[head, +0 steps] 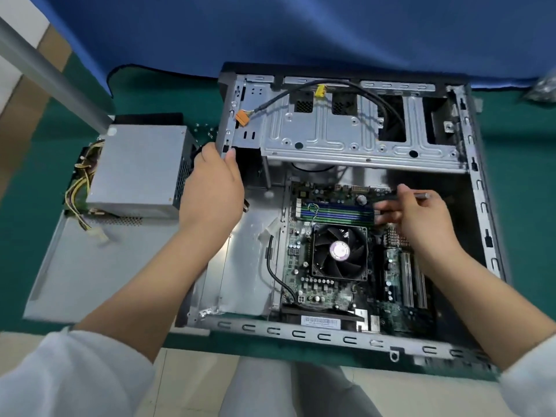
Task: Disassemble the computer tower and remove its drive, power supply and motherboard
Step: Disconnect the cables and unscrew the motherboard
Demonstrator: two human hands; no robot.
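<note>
The left hand [215, 182] is gripping the computer case [478, 182] at its left wall; the right hand [421, 218] is holding a screwdriver [416, 195] over the motherboard [334, 290] inside it.

There is one view only, from a camera on the person's head, tipped forward and steeply down over the near edge of the bench [36, 182]. It sits close: the open computer tower [481, 206] fills the middle and the 3 o'clock side, both forearms reach in from 6 o'clock, and the person's lap shows at the bottom. The wide lens bends straight edges near the borders.
</note>
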